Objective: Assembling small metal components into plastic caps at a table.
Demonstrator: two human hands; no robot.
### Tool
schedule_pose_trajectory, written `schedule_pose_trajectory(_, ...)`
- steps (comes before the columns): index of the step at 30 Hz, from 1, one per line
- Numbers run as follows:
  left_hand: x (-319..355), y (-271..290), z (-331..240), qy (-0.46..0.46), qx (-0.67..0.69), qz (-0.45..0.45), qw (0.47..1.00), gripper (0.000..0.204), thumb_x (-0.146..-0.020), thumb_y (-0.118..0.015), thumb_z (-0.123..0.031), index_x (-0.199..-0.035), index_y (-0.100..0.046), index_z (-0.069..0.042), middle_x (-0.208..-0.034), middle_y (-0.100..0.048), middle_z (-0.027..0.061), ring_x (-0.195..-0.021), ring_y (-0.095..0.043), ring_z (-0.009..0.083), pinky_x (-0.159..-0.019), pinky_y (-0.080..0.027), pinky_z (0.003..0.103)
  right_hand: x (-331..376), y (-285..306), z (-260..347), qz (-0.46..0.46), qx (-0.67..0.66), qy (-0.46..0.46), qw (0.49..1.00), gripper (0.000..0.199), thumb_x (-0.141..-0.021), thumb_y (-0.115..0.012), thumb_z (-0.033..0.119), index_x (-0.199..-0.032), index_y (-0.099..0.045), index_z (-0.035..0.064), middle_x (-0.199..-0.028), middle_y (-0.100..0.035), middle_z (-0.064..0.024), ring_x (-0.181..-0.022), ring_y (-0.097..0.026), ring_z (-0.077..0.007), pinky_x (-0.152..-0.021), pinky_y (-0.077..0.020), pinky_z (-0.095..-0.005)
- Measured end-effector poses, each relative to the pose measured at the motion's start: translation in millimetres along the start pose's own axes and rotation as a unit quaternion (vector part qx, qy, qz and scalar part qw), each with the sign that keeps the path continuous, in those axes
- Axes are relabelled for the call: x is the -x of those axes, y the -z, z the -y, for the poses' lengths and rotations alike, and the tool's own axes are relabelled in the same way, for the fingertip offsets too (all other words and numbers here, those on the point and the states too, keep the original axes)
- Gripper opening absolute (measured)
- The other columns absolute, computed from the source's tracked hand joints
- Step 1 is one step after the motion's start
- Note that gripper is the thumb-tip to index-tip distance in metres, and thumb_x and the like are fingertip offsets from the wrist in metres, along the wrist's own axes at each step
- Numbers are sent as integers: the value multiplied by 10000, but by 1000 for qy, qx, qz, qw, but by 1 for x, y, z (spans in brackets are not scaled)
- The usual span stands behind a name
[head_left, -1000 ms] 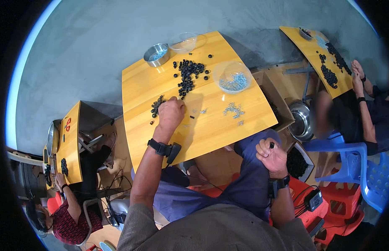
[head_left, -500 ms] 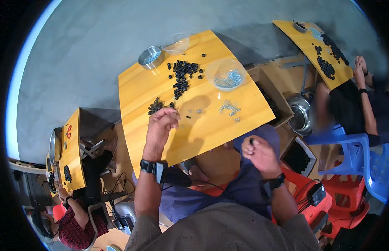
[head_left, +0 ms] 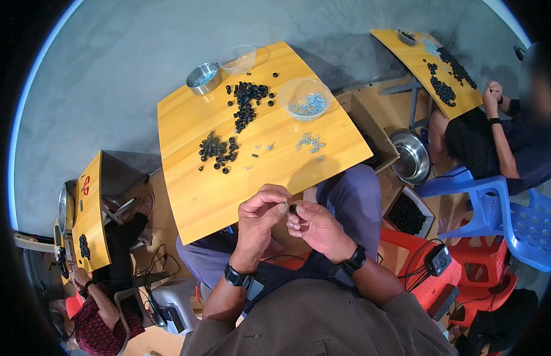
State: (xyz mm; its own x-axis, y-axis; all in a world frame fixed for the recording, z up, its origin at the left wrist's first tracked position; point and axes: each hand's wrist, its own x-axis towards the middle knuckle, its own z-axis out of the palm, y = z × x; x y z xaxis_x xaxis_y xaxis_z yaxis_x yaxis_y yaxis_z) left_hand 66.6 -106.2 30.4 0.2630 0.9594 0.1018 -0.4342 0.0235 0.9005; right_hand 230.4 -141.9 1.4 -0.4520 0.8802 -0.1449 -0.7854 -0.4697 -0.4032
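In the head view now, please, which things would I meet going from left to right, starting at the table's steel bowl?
Steel bowl, left hand, right hand holding a black piece, steel basin, co-worker's forearm.

1. From my end the room comes through moderately bright, and the yellow table [head_left: 186,196] is the brightest large surface.
2. I see shadows beside the furniture falling rightward on the grey wall [head_left: 139,77], so light seems to come from the left; its source is out of view.
3. A soft shadow crosses the tabletop beyond the right hand [head_left: 323,228].
4. I get hard glints off the steel basin [head_left: 412,157].
5. My fisheye bends straight edges; the corners are black, with a blue-white arc along the left rim.
6. The small black piece [head_left: 293,209] lacks fine detail.
7. The head of the person at right [head_left: 527,148] is blurred.
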Motion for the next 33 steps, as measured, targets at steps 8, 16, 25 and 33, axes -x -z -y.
schedule_pose_trajectory(8, 19, -3, 5, 28, -8, 13, 999, 183, -865, -663, 109, -990, -706, -17, -1110, -651, 106, -1031, -616, 168, -923, -509, 321, 8, -1, -11, 5, -6, 7, 1000, 183, -1023, -598, 266, -1047, -627, 86, -853, -564, 17, -773, -521, -83, -658, -430, -241)
schedule_pose_trajectory(16, 22, -5, -2, 1, -75, 42, 996, 186, -891, -640, 92, -1051, -676, 5, -1138, -639, 103, -1033, -624, 164, -906, -523, 311, 13, -4, -13, -8, -15, 10, 1000, 171, -1019, -606, 273, -1060, -638, 110, -845, -554, 34, -774, -521, -78, -663, -427, -241)
schedule_pose_trajectory(25, 21, -12, -10, 52, -76, 22, 996, 123, -912, -676, -18, -1033, -678, 2, -1066, -659, 70, -960, -634, 134, -843, -529, 278, 17, 4, -17, -23, -9, -2, 1000, 210, -1012, -610, 283, -1074, -635, 84, -836, -533, 27, -755, -494, -79, -667, -415, -254)
schedule_pose_trajectory(33, 22, -93, -137, -443, -217, 313, 812, 167, -917, -598, -65, -992, -712, 31, -865, -691, 163, -708, -678, 258, -591, -542, 383, 22, 10, 7, 24, -12, 26, 999, 264, -968, -654, 290, -981, -578, 38, -847, -504, -7, -816, -468, -126, -664, -377, -270)
